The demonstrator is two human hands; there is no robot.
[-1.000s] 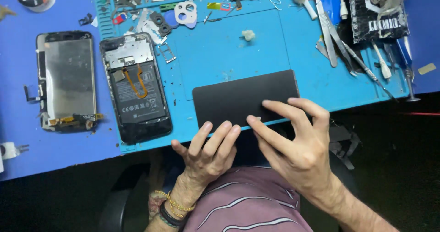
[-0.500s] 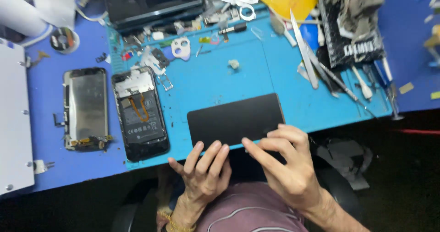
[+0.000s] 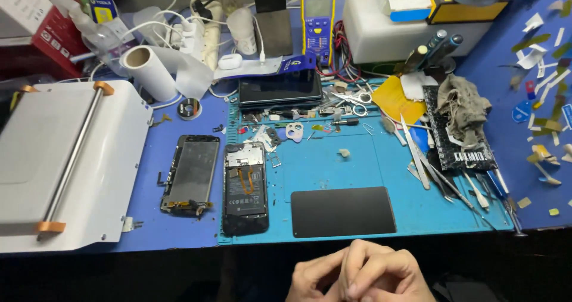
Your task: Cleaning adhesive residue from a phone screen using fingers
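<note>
Black panel [image 3: 343, 211] lies clear; clasped hands [image 3: 357, 275] partly cut off below.

The hands [image 3: 357, 275] were cut off by the near edge, the left mostly hidden under the right. The white machine [image 3: 65, 159] ran off the left edge. Small screws on the mat [image 3: 357, 171] were too tiny to tell.

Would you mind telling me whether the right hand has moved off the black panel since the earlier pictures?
Yes. The right hand has drawn back toward the person, off the black panel, and now is clasped with the left hand below the blue mat's near edge.
</note>
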